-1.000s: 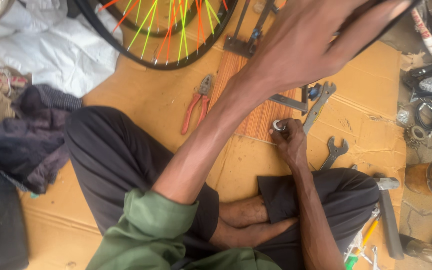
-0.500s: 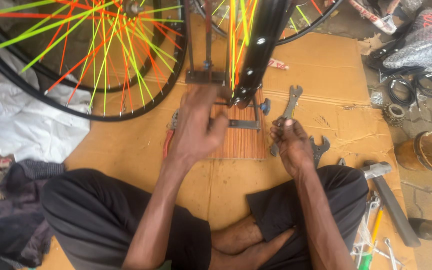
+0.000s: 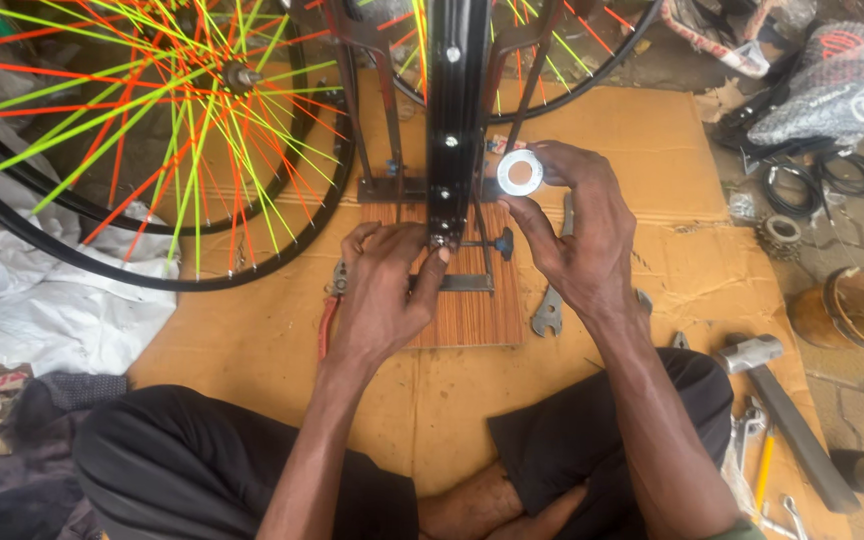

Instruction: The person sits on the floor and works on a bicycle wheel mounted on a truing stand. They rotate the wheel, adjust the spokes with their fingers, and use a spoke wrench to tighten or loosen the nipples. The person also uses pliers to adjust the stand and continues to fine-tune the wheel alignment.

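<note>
My right hand holds a flat silver washer up between thumb and fingertips, just right of a black upright of the truing stand. My left hand rests on the stand's striped wooden base, with its fingertips at the foot of the black upright. A bicycle wheel with green, yellow and red spokes hangs to the left of the stand, and a second wheel's rim shows behind it.
I sit cross-legged on brown cardboard. Red-handled pliers lie by my left hand, a spanner under my right. A hammer, small tools, a cog, a saddle and a round tin lie at right. White sheeting lies left.
My right hand rose from the cardboard and now holds the washer beside the upright. My left hand slid down to the upright's foot. The view came closer to the stand.
</note>
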### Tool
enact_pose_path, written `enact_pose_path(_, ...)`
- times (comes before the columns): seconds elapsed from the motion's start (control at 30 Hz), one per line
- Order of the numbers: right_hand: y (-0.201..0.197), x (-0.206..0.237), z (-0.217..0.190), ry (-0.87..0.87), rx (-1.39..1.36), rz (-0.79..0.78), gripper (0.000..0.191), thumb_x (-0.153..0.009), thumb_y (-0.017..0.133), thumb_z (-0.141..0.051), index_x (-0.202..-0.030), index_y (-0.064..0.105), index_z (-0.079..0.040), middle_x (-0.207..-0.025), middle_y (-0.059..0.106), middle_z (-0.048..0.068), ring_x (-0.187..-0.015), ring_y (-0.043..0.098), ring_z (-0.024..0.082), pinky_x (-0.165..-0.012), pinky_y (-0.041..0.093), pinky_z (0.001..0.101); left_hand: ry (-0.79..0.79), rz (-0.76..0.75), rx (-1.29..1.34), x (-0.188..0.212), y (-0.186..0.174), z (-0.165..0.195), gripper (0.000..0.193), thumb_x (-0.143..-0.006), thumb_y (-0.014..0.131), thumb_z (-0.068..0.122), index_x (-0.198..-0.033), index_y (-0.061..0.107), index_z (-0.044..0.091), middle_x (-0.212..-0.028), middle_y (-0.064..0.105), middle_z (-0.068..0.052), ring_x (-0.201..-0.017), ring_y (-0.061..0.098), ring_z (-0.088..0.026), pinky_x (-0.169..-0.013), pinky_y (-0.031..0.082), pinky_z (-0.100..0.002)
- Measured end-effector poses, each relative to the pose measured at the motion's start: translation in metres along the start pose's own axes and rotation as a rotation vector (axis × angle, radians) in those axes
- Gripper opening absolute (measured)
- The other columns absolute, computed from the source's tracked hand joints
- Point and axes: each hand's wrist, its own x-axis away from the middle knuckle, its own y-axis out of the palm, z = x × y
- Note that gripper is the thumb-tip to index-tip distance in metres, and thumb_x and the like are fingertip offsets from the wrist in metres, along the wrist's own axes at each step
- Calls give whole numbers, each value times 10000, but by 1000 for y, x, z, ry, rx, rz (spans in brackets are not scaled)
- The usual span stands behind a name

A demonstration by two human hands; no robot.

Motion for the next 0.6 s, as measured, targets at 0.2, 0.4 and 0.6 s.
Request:
enact_pose_path(0.2, 4, -21, -10, 45, -113, 33, 470, -941, 845, -27, -1343, 604, 1, -1301, 664, 162, -1134, 717, 237, -971, 604, 335, -10, 20, 41, -3, -8, 7, 202, -989, 652, 221, -1005, 712, 29, -980, 723, -103, -1002, 655, -274, -1065, 316, -468)
enact_pose_path(0.4, 15, -62, -8, 57, -444, 67, 453, -1009, 707, 93, -1432, 569, 7, -1339, 586, 127, -1219, 642, 186, -1014, 596, 298, -58, 217, 275, -13, -16, 29, 259, -930, 736, 251, -1064, 695, 34, -1023, 716, -102, -1028, 615, -259, -981, 404, -420)
enact_pose_path(0.6, 30, -93, 4, 116, -561, 184, 349, -1063, 622, 72, -1405, 602, 7, -1314, 614, 74, -1190, 625, 136, -1055, 545, 283, 85, 284, 370, -21, -9, 33, 145, -1021, 698, 153, -1058, 659, 18, -960, 646, -109, -860, 640, -206, -766, 519, -344)
